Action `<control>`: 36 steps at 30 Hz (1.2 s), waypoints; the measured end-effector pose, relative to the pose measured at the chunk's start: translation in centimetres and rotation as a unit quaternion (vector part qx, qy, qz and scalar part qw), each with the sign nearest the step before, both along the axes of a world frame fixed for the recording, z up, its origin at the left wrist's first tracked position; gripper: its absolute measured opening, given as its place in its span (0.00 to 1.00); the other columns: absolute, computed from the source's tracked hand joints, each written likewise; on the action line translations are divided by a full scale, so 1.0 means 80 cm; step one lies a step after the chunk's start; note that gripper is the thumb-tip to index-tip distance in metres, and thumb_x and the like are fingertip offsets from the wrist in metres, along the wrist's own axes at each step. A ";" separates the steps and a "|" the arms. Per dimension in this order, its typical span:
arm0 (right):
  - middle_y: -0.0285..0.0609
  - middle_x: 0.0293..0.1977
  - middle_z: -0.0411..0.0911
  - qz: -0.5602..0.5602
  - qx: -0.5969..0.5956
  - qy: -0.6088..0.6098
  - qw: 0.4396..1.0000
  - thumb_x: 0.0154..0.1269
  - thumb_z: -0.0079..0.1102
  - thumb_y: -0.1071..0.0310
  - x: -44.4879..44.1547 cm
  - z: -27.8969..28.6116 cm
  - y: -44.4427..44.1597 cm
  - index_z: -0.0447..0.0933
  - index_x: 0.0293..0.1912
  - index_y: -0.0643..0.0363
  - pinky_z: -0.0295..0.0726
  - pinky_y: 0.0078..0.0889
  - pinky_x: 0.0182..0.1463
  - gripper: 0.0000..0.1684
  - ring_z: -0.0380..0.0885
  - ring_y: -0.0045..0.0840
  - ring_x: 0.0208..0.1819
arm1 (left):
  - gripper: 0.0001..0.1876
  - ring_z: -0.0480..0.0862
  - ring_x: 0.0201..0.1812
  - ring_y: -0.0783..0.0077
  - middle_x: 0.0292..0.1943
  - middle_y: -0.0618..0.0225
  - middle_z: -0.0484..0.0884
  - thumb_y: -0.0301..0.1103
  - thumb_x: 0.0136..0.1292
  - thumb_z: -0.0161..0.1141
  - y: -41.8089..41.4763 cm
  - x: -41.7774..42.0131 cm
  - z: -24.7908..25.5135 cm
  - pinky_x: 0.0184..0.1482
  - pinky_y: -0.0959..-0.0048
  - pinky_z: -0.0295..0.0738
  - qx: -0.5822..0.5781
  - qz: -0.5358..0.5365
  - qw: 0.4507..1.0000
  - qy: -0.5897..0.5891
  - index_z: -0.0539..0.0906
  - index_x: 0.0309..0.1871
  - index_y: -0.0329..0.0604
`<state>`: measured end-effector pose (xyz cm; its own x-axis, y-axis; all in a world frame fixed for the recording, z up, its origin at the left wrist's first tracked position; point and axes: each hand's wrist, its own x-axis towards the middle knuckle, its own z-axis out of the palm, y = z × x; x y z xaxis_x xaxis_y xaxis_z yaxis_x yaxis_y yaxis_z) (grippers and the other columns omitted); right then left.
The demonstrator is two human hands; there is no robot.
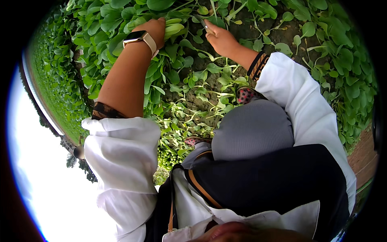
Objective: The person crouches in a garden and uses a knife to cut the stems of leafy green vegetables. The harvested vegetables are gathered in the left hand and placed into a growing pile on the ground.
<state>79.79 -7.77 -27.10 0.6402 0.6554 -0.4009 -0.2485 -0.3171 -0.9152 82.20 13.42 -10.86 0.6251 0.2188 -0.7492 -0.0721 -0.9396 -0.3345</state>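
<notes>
My left hand (155, 29), with a smartwatch (135, 36) on its wrist, is closed around a bunch of leafy greens (173, 27). Their pale green stalk ends point right, towards my other hand. A small knife (205, 26) is gripped in my right hand (220, 39), its blade angled up and left among the leaves. The two hands are apart, with low leaves and soil between them. Part of the blade's tip is hard to make out against the plants.
Dense leafy plants (347, 66) grow on the right, and more rows (57, 69) on the left. Loose leaves (208, 99) litter the soil between my shoes (245, 95). Cut greens (169, 157) lie in a pile, stalk ends showing, beside my left leg.
</notes>
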 end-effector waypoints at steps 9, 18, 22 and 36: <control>0.59 0.68 0.62 -0.037 0.019 -0.011 0.999 0.76 0.45 0.64 0.015 -0.006 0.020 0.45 0.76 0.55 0.69 0.32 0.66 0.36 0.65 0.40 0.69 | 0.31 0.84 0.52 0.53 0.53 0.57 0.82 0.27 0.54 0.63 -0.007 -0.002 0.007 0.51 0.59 0.81 -0.018 0.023 1.000 0.003 0.70 0.64 0.47; 0.58 0.70 0.58 0.053 -0.040 -0.004 0.998 0.76 0.43 0.65 0.029 -0.012 0.039 0.45 0.76 0.55 0.65 0.37 0.70 0.35 0.60 0.44 0.71 | 0.32 0.83 0.52 0.54 0.54 0.56 0.81 0.26 0.54 0.62 -0.005 -0.010 0.012 0.51 0.60 0.81 -0.025 0.025 0.999 -0.008 0.70 0.65 0.48; 0.61 0.70 0.58 0.026 -0.010 0.025 0.999 0.76 0.43 0.65 0.009 0.011 0.012 0.44 0.76 0.58 0.63 0.33 0.70 0.36 0.61 0.43 0.71 | 0.37 0.83 0.54 0.55 0.55 0.57 0.81 0.27 0.53 0.63 -0.014 -0.008 0.015 0.52 0.61 0.81 -0.009 0.030 1.000 0.005 0.67 0.70 0.51; 0.62 0.69 0.60 0.079 0.002 -0.055 0.995 0.75 0.46 0.66 0.027 -0.029 0.059 0.43 0.75 0.60 0.66 0.34 0.69 0.37 0.63 0.44 0.69 | 0.34 0.83 0.52 0.53 0.53 0.56 0.81 0.27 0.53 0.63 -0.008 -0.022 0.021 0.51 0.59 0.80 -0.044 0.042 0.998 -0.033 0.69 0.67 0.52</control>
<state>81.95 -3.05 -29.39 0.5685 0.7528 -0.3319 -0.0948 -0.3408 -0.9354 80.45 12.76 -9.18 0.6559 0.2071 -0.7258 0.0274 -0.9675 -0.2513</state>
